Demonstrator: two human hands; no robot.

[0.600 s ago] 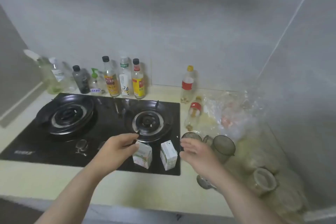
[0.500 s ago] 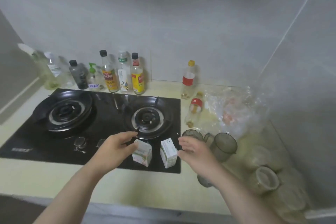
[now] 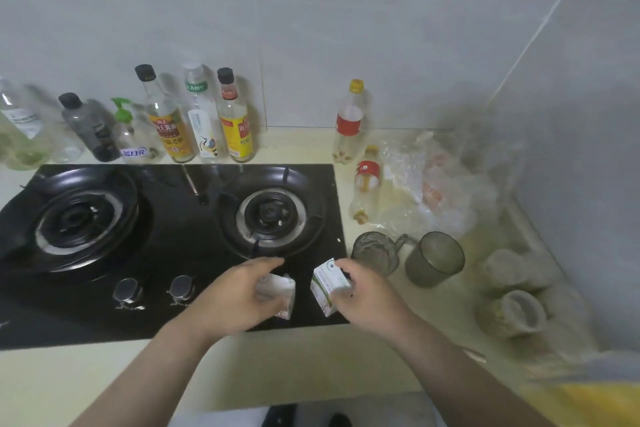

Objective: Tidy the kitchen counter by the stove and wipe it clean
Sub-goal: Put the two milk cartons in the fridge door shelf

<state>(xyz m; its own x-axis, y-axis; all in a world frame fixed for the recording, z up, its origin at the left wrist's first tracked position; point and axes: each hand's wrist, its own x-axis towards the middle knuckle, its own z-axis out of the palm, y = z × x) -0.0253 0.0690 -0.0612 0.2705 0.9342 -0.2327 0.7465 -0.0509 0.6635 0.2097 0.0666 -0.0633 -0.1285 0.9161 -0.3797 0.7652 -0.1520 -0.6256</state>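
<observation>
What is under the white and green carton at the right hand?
The black stove top, near its front right corner. The right hand grips the carton, hiding part of its base; contact cannot be seen.

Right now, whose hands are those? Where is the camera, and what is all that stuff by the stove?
There is no machine here: these are a person's two bare hands. The one picture comes from a camera worn on the person's head, looking down, so you see what they see. The left hand grips a small white carton. The right hand grips a green-printed carton. Both cartons are at the front of the black stove. Bottles stand along the wall behind it. To the right, on the counter, are two smoky cups, a fallen bottle and a crumpled plastic bag.
</observation>
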